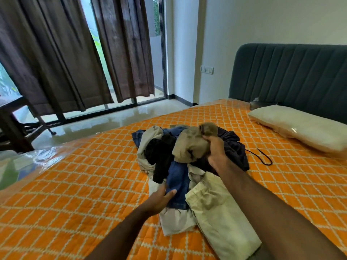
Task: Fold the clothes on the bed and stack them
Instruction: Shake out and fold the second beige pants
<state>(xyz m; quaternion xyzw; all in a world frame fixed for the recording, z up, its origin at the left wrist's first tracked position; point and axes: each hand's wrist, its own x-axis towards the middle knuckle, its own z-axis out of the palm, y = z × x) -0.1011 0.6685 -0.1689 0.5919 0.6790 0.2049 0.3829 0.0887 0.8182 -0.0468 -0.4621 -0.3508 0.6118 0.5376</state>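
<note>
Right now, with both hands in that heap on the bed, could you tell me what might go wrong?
1. The right hand grips a khaki garment tangled with a black one; lifting may drag others along.
2. The left hand holds the jeans under the heap; pulling could scatter it.
3. The black cord may snag.

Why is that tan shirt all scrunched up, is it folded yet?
Not folded. The tan garment is bunched in the right hand, on top of the clothes pile.

One heap of clothes [187, 162], one pillow [298, 126], two hands [159, 200], two curtains [52, 59].
</note>
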